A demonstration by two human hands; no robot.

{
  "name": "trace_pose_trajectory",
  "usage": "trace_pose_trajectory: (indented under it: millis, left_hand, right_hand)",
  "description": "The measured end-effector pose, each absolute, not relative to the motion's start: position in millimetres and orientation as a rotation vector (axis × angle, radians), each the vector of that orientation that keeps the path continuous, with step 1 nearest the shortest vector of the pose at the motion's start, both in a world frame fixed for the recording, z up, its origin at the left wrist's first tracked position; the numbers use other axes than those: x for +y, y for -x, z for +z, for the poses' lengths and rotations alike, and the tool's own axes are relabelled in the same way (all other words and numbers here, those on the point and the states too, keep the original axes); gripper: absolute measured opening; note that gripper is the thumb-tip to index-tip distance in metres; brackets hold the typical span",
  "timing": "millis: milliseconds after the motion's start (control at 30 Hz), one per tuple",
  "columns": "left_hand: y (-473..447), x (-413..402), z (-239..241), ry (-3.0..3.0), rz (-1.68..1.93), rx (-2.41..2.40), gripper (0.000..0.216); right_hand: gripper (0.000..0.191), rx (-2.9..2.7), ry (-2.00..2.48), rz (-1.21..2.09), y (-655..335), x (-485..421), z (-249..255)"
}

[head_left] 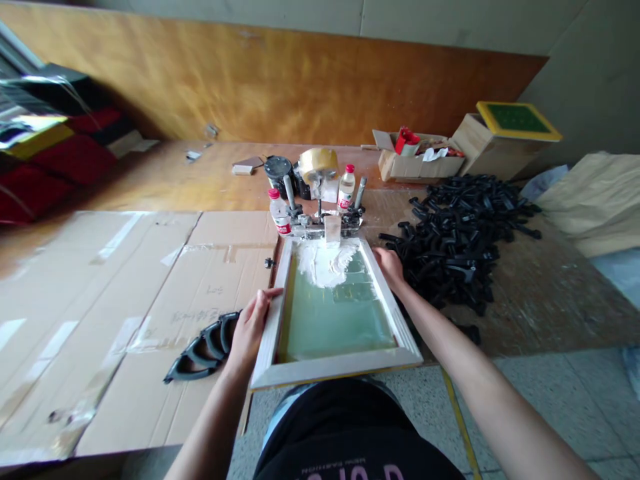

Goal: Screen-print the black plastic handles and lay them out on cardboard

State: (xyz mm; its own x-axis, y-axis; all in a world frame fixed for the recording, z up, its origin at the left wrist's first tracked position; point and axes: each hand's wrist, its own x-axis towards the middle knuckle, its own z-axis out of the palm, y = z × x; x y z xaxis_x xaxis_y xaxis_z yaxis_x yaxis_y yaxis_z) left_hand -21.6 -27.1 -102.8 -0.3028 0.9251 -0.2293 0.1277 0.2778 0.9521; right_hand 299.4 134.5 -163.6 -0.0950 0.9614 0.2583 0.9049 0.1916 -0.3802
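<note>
A screen printing frame (337,359) with pale wooden edges and a green mesh lies in front of me, in a metal clamp (315,230). White paste (325,263) is smeared over the mesh's far end, around an upright squeegee (333,228). My left hand (250,327) is closed at the frame's left edge, a finger laid against the wood, the other fingers partly hidden. My right hand (391,268) is at the right edge, fingers curled in towards the frame's underside; what they hold is hidden. A few curved black plastic handles (203,350) lie on cardboard beside my left hand.
A big heap of black plastic handles (455,240) covers the table at right. Behind the clamp stand red-capped bottles (346,188), a tape roll (319,162) and a black tub (278,171). Cardboard (125,300) spreads at left; an open box (420,163) sits at the back.
</note>
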Motion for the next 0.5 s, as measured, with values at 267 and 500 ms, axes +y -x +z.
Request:
trace_pose_trajectory:
  millis: [267,500]
  left_hand:
    - [20,-29,-176,-0.951,0.99,1.712,0.086]
    - [26,-29,-188,-0.98,0.962,1.741,0.074]
  right_hand:
    - [0.039,-2.33,1.306,0.133,-223,169,-121]
    - [0.01,-2.767,0.91,0.253,-223,118,-127]
